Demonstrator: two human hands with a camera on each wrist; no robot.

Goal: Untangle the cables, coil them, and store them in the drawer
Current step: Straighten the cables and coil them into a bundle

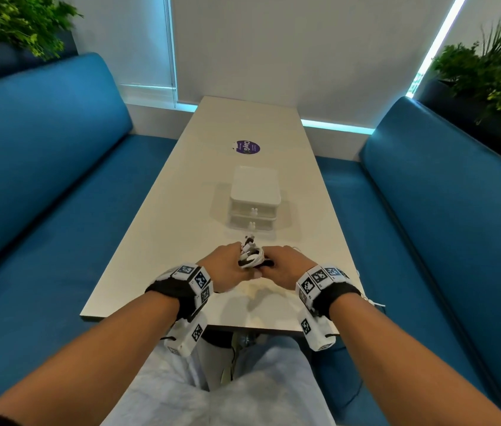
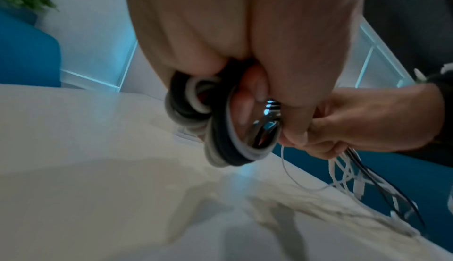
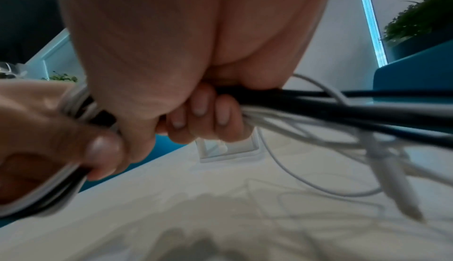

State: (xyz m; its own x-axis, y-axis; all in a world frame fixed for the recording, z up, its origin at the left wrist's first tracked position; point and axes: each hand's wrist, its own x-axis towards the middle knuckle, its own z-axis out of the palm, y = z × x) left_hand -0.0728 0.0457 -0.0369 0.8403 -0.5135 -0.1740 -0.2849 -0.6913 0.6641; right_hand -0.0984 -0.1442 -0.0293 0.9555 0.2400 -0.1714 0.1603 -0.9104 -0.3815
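Observation:
A bundle of black and white cables (image 1: 252,256) is held above the near part of the white table (image 1: 181,210). My left hand (image 1: 227,265) grips the coiled loops (image 2: 215,129), fingers curled through them. My right hand (image 1: 286,265) grips the straight run of black and white cables (image 3: 318,114) right beside the coil. Loose cable ends (image 2: 355,178) trail to the right over the table edge. The small white two-drawer box (image 1: 253,204) stands just beyond the hands, both drawers closed.
A purple round sticker (image 1: 246,147) lies farther up the table. Blue benches (image 1: 43,179) flank the table on both sides. Plants (image 1: 495,78) stand behind the benches. A white wall closes off the far end.

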